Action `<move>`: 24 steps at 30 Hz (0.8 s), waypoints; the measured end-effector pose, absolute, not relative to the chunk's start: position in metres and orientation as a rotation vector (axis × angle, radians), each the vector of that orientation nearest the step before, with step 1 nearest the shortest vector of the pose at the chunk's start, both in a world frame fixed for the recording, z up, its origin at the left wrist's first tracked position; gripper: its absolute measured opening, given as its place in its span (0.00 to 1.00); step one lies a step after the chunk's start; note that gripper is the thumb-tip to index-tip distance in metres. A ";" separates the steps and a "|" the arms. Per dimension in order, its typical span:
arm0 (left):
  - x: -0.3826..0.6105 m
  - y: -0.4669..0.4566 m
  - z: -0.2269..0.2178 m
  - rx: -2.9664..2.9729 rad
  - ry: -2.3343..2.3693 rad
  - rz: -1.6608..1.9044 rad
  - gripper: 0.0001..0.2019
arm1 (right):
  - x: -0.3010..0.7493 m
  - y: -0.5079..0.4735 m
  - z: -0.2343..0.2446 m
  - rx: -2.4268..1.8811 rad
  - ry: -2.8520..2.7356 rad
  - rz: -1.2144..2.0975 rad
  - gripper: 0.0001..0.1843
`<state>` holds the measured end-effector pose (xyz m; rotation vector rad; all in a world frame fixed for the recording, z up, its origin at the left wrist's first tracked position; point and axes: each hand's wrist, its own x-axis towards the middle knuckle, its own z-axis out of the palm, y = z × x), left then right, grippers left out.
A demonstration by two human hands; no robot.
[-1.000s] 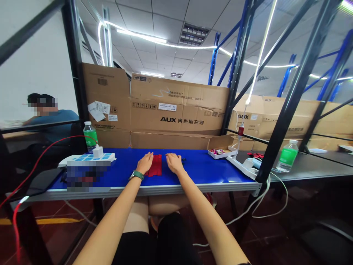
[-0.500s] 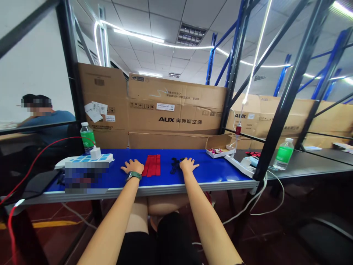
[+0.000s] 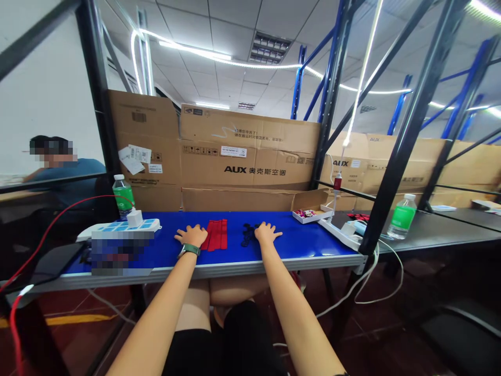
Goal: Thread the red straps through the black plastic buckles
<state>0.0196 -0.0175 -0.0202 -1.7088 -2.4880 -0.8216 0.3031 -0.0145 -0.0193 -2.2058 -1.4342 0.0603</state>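
Palm down on the blue tabletop (image 3: 235, 263), my left hand (image 3: 191, 236) has its fingers spread, with a watch on the wrist. Its fingertips reach the left edge of several flat red fabric strips (image 3: 216, 235) laid side by side. My right hand (image 3: 267, 233) also lies flat with fingers apart. Just left of it is a small loose pile of black pieces (image 3: 247, 234), too small to name exactly. The right hand's thumb side touches or partly covers this pile; I cannot tell which.
An open white box (image 3: 311, 214) of small colourful items stands at the back right. Power strips (image 3: 125, 225) and cables lie at both sides. Green-labelled bottles (image 3: 123, 196) stand left and right. Cardboard (image 3: 250, 149) walls the back; black posts (image 3: 399, 136) frame the table. A person (image 3: 74, 175) sits at far left.
My left hand has slid slightly right, closer onto the red strips. My right hand has stayed almost in place. The view has shifted very slightly.
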 end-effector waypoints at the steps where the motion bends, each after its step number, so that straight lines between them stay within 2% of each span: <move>1: 0.020 -0.018 -0.020 -1.726 -2.478 -0.828 0.23 | 0.303 -0.015 -0.020 -2.192 -1.429 0.050 0.26; 5: 0.021 -0.019 -0.019 -1.844 -2.406 -0.836 0.24 | 0.302 -0.015 -0.020 -2.168 -1.417 0.031 0.25; 11: 0.020 -0.018 -0.021 -1.798 -2.412 -0.865 0.16 | 0.303 -0.021 -0.016 -2.204 -1.497 0.043 0.23; 17: 0.020 -0.019 -0.019 -1.767 -2.417 -0.827 0.16 | 0.301 -0.030 -0.010 -2.244 -1.524 0.028 0.23; 20: 0.021 -0.019 -0.018 -1.761 -2.406 -0.814 0.15 | 0.299 -0.031 -0.005 -2.161 -1.494 0.048 0.24; 24: 0.022 -0.021 -0.018 -1.765 -2.384 -0.837 0.14 | 0.291 -0.029 -0.001 -1.926 -1.614 0.007 0.17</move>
